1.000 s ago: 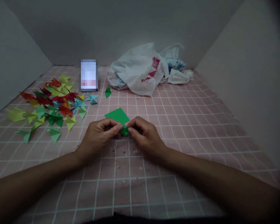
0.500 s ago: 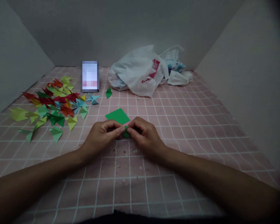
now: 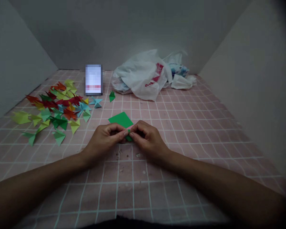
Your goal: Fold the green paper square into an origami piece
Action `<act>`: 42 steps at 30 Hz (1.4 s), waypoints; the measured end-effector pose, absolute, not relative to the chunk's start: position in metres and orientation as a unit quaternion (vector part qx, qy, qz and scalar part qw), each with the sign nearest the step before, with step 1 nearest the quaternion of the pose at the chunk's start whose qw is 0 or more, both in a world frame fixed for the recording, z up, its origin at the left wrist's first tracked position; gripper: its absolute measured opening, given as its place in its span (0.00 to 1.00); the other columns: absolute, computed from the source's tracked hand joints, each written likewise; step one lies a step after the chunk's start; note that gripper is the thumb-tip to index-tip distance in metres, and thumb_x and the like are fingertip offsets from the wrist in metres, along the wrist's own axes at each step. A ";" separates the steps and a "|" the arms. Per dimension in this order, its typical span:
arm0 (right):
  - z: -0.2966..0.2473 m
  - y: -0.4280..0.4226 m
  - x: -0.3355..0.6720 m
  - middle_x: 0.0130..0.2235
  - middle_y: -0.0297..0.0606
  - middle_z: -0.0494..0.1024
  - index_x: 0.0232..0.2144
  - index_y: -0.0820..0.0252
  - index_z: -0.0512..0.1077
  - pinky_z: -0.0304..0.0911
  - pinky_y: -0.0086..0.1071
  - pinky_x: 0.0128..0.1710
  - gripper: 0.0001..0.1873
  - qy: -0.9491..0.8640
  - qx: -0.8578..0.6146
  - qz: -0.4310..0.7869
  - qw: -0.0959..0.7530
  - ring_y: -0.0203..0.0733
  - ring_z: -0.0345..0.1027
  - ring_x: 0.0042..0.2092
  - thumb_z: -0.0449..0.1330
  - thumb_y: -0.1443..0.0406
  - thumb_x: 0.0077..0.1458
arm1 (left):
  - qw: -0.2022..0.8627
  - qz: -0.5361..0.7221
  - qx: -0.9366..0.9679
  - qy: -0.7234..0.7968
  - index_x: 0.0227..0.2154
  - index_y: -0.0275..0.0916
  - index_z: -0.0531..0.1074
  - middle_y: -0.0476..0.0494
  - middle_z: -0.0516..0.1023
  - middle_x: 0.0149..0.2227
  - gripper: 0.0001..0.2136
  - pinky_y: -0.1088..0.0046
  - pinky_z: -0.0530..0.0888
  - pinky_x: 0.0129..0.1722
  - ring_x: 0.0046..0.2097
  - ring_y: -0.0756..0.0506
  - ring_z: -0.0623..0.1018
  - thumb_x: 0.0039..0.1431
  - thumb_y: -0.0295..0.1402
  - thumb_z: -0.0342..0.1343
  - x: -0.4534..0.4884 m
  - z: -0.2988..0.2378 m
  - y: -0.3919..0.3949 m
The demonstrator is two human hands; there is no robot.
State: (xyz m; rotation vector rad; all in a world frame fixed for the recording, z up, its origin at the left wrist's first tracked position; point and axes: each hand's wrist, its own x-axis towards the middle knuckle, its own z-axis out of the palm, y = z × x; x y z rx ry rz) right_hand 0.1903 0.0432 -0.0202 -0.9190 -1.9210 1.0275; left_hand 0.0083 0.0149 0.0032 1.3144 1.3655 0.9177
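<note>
Between my two hands is a small piece of folded green paper [image 3: 129, 138], pinched at the fingertips and partly covered by them. My left hand [image 3: 111, 133] grips its left side with thumb and forefinger. From the right, my right hand [image 3: 146, 136] pinches the same paper, the fingertips of both hands almost meeting. Just behind the fingers a flat green paper sheet [image 3: 121, 119] lies on the cloth, its near corner hidden by the hands. Farther back stands a small folded green paper piece [image 3: 112, 96].
Many folded paper figures [image 3: 59, 108] in red, yellow, green and blue spread over the left of the pink checked tablecloth [image 3: 181, 133]. A blurred lit screen [image 3: 93, 79] stands behind them. White plastic bags [image 3: 140, 74] lie against the back wall. Small scraps [image 3: 138, 155] dot the cloth near me.
The view has shifted slightly, so things at the back sit a little lower and to the right. Both hands keep their pinch on the folded paper, with more of its lower part showing flat.
</note>
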 end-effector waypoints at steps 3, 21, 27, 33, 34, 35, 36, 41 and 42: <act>-0.020 0.043 0.190 0.32 0.35 0.74 0.28 0.60 0.69 0.61 0.33 0.38 0.07 -0.748 -0.370 0.394 0.386 0.39 0.68 0.36 0.59 0.71 0.59 | 0.510 0.380 0.535 0.556 0.31 0.38 0.80 0.49 0.80 0.29 0.07 0.75 0.73 0.34 0.32 0.50 0.76 0.54 0.36 0.63 0.008 0.003 0.016; -0.020 0.040 0.190 0.33 0.36 0.71 0.31 0.59 0.69 0.62 0.33 0.37 0.08 -0.803 -0.301 0.284 0.430 0.39 0.67 0.36 0.57 0.75 0.59 | 0.506 0.415 0.524 0.545 0.32 0.37 0.74 0.52 0.75 0.27 0.07 0.75 0.69 0.29 0.28 0.51 0.73 0.48 0.32 0.63 0.008 0.000 0.016; -0.019 0.037 0.192 0.35 0.40 0.71 0.33 0.61 0.70 0.66 0.35 0.37 0.08 -0.844 -0.277 0.193 0.416 0.41 0.68 0.37 0.54 0.73 0.63 | 0.566 0.442 0.463 0.519 0.33 0.37 0.73 0.51 0.77 0.26 0.08 0.73 0.75 0.33 0.29 0.50 0.77 0.49 0.32 0.63 0.010 0.003 0.012; -0.016 0.036 0.192 0.35 0.42 0.73 0.33 0.62 0.72 0.67 0.36 0.37 0.09 -0.856 -0.263 0.146 0.421 0.42 0.69 0.38 0.54 0.73 0.64 | 0.571 0.451 0.444 0.523 0.32 0.37 0.75 0.51 0.79 0.26 0.07 0.73 0.77 0.35 0.30 0.50 0.78 0.49 0.31 0.63 0.011 0.007 0.011; -0.016 0.036 0.192 0.35 0.42 0.74 0.34 0.61 0.72 0.66 0.35 0.37 0.09 -0.858 -0.260 0.136 0.421 0.41 0.69 0.38 0.54 0.72 0.64 | 0.566 0.453 0.447 0.524 0.32 0.37 0.75 0.51 0.79 0.26 0.07 0.74 0.77 0.34 0.29 0.50 0.78 0.49 0.31 0.63 0.010 0.007 0.011; -0.016 0.036 0.192 0.34 0.41 0.74 0.34 0.61 0.72 0.66 0.35 0.36 0.09 -0.860 -0.256 0.124 0.424 0.41 0.68 0.37 0.53 0.72 0.65 | 0.562 0.453 0.452 0.524 0.32 0.37 0.75 0.51 0.79 0.26 0.06 0.74 0.77 0.34 0.29 0.51 0.78 0.50 0.31 0.63 0.010 0.008 0.011; -0.016 0.036 0.191 0.34 0.41 0.74 0.33 0.61 0.72 0.66 0.34 0.36 0.10 -0.862 -0.250 0.112 0.428 0.40 0.68 0.37 0.53 0.71 0.66 | 0.560 0.453 0.456 0.523 0.31 0.37 0.75 0.51 0.78 0.26 0.06 0.74 0.76 0.34 0.29 0.51 0.78 0.50 0.31 0.62 0.010 0.008 0.011; -0.018 0.034 0.189 0.31 0.40 0.75 0.30 0.62 0.74 0.62 0.34 0.34 0.14 -0.870 -0.245 0.047 0.425 0.39 0.67 0.34 0.52 0.70 0.67 | 0.561 0.452 0.454 0.524 0.31 0.37 0.74 0.52 0.77 0.25 0.05 0.75 0.77 0.34 0.28 0.51 0.78 0.50 0.31 0.62 0.010 0.010 0.010; -0.019 0.034 0.189 0.30 0.39 0.75 0.30 0.61 0.74 0.61 0.34 0.34 0.15 -0.874 -0.246 0.033 0.417 0.39 0.66 0.33 0.52 0.69 0.68 | 0.560 0.451 0.453 0.526 0.30 0.37 0.74 0.52 0.77 0.25 0.05 0.75 0.77 0.34 0.28 0.51 0.77 0.51 0.32 0.62 0.010 0.011 0.010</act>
